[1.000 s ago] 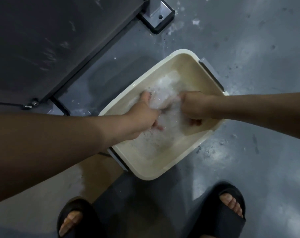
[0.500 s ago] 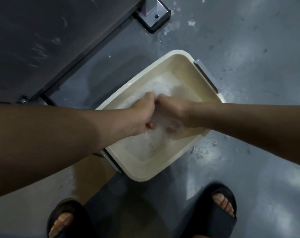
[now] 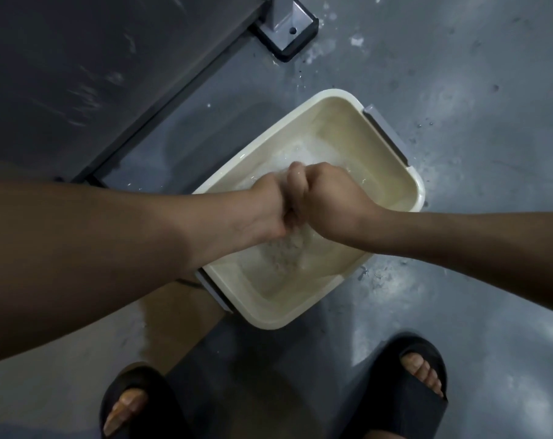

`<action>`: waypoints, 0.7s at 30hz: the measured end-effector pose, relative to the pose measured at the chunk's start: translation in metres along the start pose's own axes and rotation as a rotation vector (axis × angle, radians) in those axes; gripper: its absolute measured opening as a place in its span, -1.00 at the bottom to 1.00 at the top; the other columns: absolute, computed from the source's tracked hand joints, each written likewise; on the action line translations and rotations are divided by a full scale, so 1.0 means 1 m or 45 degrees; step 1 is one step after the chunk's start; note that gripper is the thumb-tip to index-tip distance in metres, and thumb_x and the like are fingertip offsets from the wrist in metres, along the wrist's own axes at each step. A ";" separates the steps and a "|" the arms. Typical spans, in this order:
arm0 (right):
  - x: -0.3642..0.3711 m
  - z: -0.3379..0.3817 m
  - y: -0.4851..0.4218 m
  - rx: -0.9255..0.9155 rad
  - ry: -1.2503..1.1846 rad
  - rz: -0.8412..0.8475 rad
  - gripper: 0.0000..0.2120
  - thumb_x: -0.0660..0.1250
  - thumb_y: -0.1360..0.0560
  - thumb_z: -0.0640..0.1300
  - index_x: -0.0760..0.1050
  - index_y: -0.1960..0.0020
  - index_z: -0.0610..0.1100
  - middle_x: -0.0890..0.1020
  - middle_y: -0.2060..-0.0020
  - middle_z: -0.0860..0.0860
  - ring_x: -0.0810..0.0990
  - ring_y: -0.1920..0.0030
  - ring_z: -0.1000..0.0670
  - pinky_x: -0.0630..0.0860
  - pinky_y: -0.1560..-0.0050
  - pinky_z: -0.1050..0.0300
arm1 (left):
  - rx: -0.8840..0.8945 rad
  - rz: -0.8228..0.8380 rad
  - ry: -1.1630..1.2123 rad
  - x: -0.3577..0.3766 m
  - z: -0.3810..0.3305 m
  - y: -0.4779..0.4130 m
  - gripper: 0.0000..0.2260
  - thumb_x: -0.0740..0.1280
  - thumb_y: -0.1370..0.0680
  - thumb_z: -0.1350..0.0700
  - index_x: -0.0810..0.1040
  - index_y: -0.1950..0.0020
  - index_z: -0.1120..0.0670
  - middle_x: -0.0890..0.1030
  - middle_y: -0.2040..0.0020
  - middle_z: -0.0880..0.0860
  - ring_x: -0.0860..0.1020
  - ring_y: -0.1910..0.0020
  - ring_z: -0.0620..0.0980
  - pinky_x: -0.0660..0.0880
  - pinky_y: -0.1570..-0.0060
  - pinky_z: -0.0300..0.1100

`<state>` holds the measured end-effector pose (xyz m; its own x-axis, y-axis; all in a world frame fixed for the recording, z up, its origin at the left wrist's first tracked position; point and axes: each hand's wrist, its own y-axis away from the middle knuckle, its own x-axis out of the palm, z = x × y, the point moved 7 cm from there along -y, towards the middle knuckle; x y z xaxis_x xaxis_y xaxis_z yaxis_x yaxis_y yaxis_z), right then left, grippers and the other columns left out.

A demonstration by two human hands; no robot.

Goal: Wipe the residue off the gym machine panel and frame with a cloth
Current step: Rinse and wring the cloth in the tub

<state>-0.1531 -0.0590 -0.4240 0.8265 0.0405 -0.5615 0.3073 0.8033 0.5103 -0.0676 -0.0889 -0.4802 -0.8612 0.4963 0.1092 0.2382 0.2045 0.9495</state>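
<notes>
Both hands are fisted together over a cream plastic basin (image 3: 392, 144) holding soapy water. My left hand (image 3: 265, 210) and my right hand (image 3: 329, 201) press knuckle to knuckle and squeeze a wet whitish cloth (image 3: 284, 251), most of which is hidden inside the fists; a bunched end hangs below them with water running into the basin. The dark gym machine panel (image 3: 79, 74) with pale streaks fills the upper left, edged by its frame rail (image 3: 180, 93).
A bolted metal foot (image 3: 288, 30) of the machine stands at the top centre. The grey floor (image 3: 474, 90) around the basin is wet with suds spots. My two feet in black sandals (image 3: 408, 388) stand just below the basin.
My hands have drawn together from apart in the suds into tight touching fists and lifted slightly; the cloth is now wrung between them and water drips down.
</notes>
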 end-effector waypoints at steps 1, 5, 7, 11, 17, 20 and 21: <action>0.001 0.001 -0.002 -0.019 0.035 -0.002 -0.54 0.06 -0.69 -0.04 0.44 0.31 -0.16 0.56 0.40 -0.05 0.53 0.32 -0.01 0.49 0.22 0.06 | -0.001 0.010 0.051 0.000 0.000 0.002 -0.70 0.08 -0.65 0.15 0.38 0.28 0.08 0.39 0.45 0.04 0.36 0.41 -0.03 0.28 0.41 -0.23; 0.006 -0.006 -0.009 0.050 0.101 -0.014 -0.54 0.07 -0.66 -0.01 0.51 0.33 -0.10 0.62 0.35 -0.03 0.60 0.27 -0.04 0.57 0.15 0.05 | 0.004 0.055 0.104 -0.001 0.003 0.010 -0.63 0.16 -0.66 0.12 0.36 0.38 0.03 0.32 0.54 -0.01 0.30 0.60 -0.08 0.19 0.57 -0.34; 0.005 -0.004 -0.013 0.052 0.128 -0.006 -0.53 0.06 -0.67 -0.01 0.54 0.30 -0.13 0.63 0.34 -0.05 0.60 0.26 -0.07 0.52 0.22 0.10 | 0.058 0.075 0.107 -0.003 -0.001 0.008 -0.63 0.12 -0.64 0.17 0.28 0.38 0.01 0.24 0.56 -0.02 0.21 0.64 -0.10 0.05 0.57 -0.33; 0.010 -0.004 -0.027 -0.041 0.459 0.169 -0.85 0.22 -0.62 -0.26 0.53 -0.10 -0.29 0.60 0.06 -0.22 0.60 0.01 -0.26 0.33 0.16 0.09 | 0.123 0.072 0.149 -0.006 -0.005 0.006 -0.70 0.06 -0.63 0.21 0.34 0.28 0.00 0.25 0.43 0.00 0.19 0.53 -0.11 0.06 0.61 -0.32; -0.004 -0.042 -0.041 0.211 0.456 0.274 -0.73 0.21 -0.67 -0.14 0.48 -0.30 -0.25 0.55 -0.14 -0.23 0.54 -0.20 -0.27 0.33 0.00 0.07 | 0.159 -0.126 0.096 -0.017 -0.002 0.008 -0.80 0.18 -0.70 0.20 0.52 0.08 0.08 0.53 0.36 0.03 0.35 0.46 -0.09 0.28 0.57 -0.32; 0.005 -0.050 -0.032 0.322 0.425 0.300 -0.75 0.25 -0.60 -0.23 0.50 -0.22 -0.34 0.55 0.09 -0.17 0.62 -0.09 -0.25 0.44 0.07 0.05 | 0.198 -0.182 -0.085 -0.019 0.007 0.002 -0.76 0.26 -0.66 0.27 0.42 -0.27 0.01 0.66 0.23 0.04 0.50 0.47 -0.08 0.44 0.48 -0.26; 0.012 -0.052 -0.031 0.330 0.491 0.356 -0.83 0.24 -0.60 -0.25 0.54 -0.12 -0.28 0.55 0.13 -0.15 0.62 0.00 -0.21 0.44 0.12 0.06 | 0.219 -0.192 -0.123 -0.019 0.010 -0.002 -0.70 0.23 -0.66 0.29 0.38 -0.33 0.00 0.66 0.16 0.07 0.53 0.44 -0.06 0.48 0.43 -0.22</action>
<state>-0.1773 -0.0526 -0.4799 0.6751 0.4860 -0.5550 0.2473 0.5597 0.7909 -0.0476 -0.0900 -0.4870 -0.8480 0.5259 -0.0663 0.1905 0.4190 0.8878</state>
